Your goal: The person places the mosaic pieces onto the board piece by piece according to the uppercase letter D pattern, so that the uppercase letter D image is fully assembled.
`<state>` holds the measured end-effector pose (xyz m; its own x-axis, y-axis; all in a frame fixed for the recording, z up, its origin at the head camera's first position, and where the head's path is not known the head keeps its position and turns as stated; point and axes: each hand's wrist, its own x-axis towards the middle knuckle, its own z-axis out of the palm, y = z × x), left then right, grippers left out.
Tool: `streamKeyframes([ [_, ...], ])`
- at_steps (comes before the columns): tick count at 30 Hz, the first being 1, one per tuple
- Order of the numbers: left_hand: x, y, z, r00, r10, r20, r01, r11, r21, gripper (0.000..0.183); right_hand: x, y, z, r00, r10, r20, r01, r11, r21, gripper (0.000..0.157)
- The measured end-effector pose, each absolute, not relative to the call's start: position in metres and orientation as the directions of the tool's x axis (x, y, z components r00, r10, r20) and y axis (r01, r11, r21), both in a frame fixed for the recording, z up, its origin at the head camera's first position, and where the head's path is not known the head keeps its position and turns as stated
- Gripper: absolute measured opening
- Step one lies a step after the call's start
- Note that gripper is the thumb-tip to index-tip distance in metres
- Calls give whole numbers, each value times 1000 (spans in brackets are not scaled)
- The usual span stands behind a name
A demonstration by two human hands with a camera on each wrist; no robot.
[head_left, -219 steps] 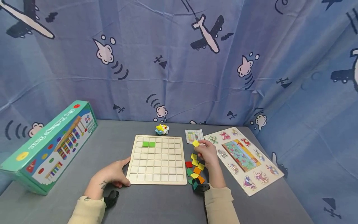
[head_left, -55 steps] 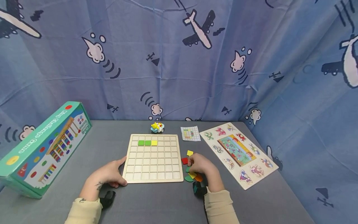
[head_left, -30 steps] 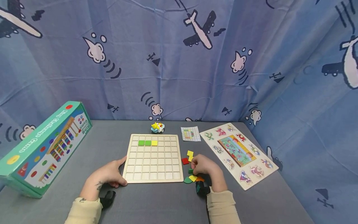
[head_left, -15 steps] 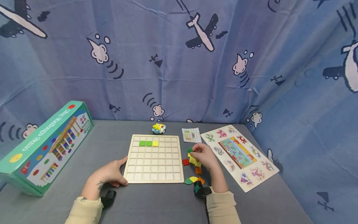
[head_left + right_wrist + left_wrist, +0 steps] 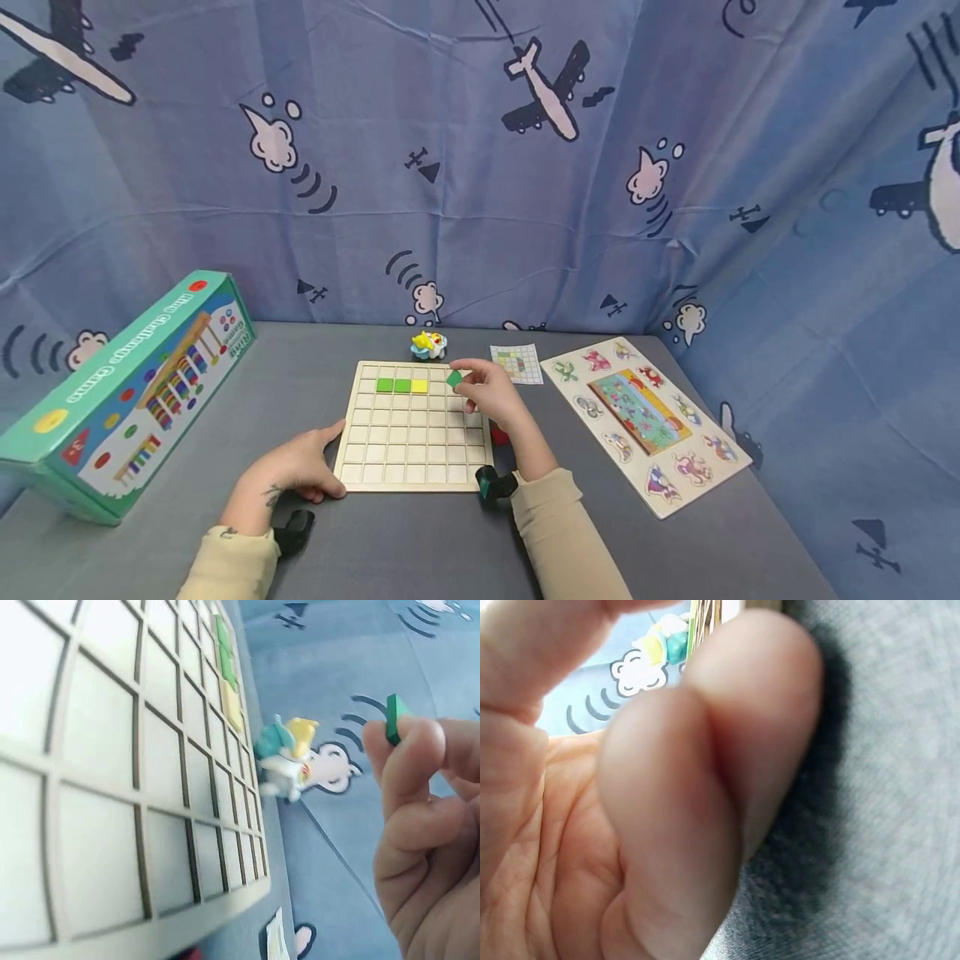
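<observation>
A wooden grid board lies flat on the table. Two light-green square tiles and a yellow square tile fill adjoining cells near its far side. My left hand rests along the board's left edge, thumb by the near corner and forefinger farther up. Above the board's far right part, my right hand pinches a darker green tile between thumb and fingertips. A red tile peeks out beside the right wrist, while my right forearm hides the other loose tiles.
A small yellow-and-white toy stands behind the board. To the right are a printed pattern card and a wooden picture puzzle. A long green game box stands at left, and a patterned curtain hangs behind.
A yellow tile has been set beside the two green ones. My right hand has picked a darker green tile from the loose pieces and carried it left over the board. My left hand stays put.
</observation>
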<state>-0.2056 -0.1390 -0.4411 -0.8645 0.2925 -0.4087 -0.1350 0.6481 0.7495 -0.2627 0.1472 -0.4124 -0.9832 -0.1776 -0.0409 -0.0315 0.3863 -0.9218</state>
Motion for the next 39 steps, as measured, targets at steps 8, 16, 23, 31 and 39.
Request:
streamKeyframes([
  [8,-205,-139,-444,-872,293,-393,-127,639,759,109,-283,128,-412,-960,-266,-88,-77,553,-830,38],
  [16,-207,-139,-445,-872,284,-399,-138,640,756,109,-294,121,-420,-965,-218,-146,-35,658,-752,14],
  [23,-207,-139,-445,-876,278,-394,-132,647,751,109,-296,117,-425,-967,-157,-201,20,739,-674,8],
  [31,-206,-138,-445,-876,276,-395,-133,649,749,109,-295,112,-424,-952,-139,-271,63,781,-622,8],
  [39,-206,-139,-444,-873,285,-396,-131,645,753,109,-297,110,-425,-948,-134,-290,54,827,-560,12],
])
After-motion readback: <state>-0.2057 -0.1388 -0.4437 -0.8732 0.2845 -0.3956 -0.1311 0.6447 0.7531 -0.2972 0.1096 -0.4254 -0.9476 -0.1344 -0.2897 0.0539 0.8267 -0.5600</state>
